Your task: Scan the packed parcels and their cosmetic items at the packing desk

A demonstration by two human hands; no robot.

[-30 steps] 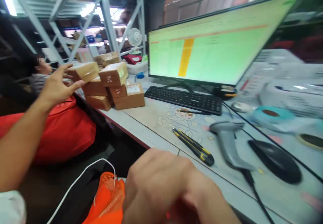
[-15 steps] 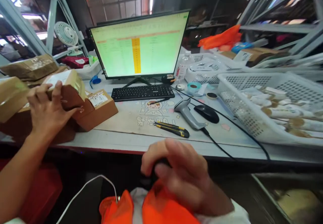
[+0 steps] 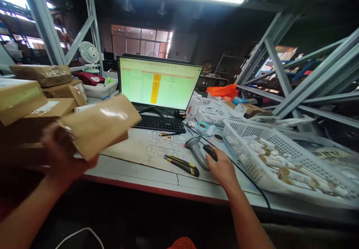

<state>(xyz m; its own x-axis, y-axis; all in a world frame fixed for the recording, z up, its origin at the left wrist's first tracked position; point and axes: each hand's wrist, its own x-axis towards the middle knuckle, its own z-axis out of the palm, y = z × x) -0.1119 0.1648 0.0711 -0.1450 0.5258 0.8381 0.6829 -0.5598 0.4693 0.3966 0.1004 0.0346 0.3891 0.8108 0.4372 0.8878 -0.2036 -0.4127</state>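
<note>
My left hand [image 3: 63,155], blurred by motion, grips a small cardboard box [image 3: 102,125] by its near left end. The box is tilted and held above the desk's left side, in front of the keyboard's left end. Another brown box [image 3: 119,137] is partly hidden behind it. My right hand [image 3: 223,166] lies over a black computer mouse [image 3: 210,152], its fingers round the mouse's sides. Just left of that hand rests a grey barcode scanner [image 3: 196,149]. Two yellow-and-black utility knives [image 3: 182,164] lie nearer the desk's front edge.
Stacked cardboard boxes [image 3: 42,75] fill the desk's left end. A lit monitor [image 3: 159,82] stands at the back behind a black keyboard [image 3: 162,123]. To the right, a white plastic basket [image 3: 244,163] holds several wrapped rolls. A black cable runs along its left side.
My left hand has lifted the box off the pile and turned it rightward. My right hand has moved from near my body onto the mouse. The view has tilted up.
</note>
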